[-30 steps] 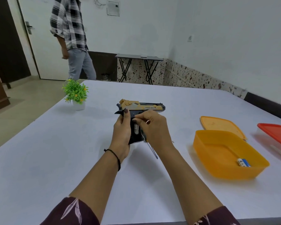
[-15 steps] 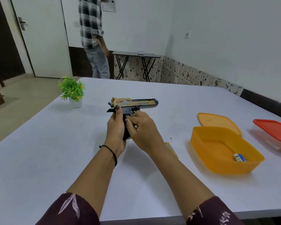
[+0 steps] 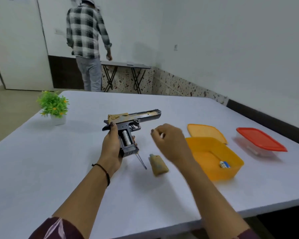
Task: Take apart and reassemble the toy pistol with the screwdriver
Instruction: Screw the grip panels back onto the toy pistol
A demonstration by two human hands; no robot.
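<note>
White table (image 3: 41, 169), blurred right hand (image 3: 169, 140), half-hidden screwdriver (image 3: 141, 162)

Toy pistol (image 3: 133, 118): black frame, tan top with darker mottling. Cell in its open grip (image 3: 126, 138): silver. Loose grip panel (image 3: 158, 165): tan, mottled. Screwdriver (image 3: 141, 161): dark shaft. Table (image 3: 41, 169): white. Open box (image 3: 231, 169) and its lid (image 3: 205, 132): orange. Battery (image 3: 224, 164) inside the box: blue and white. Second container (image 3: 261, 139): clear with a red lid. Plant (image 3: 53, 104): green with orange flowers, in a white pot. Wristband (image 3: 104, 171): black. Sleeve (image 3: 53, 228): maroon with a pale print. Shirt (image 3: 86, 31) of the person behind: black-and-white check. Wall base (image 3: 179, 85): speckled.
</note>
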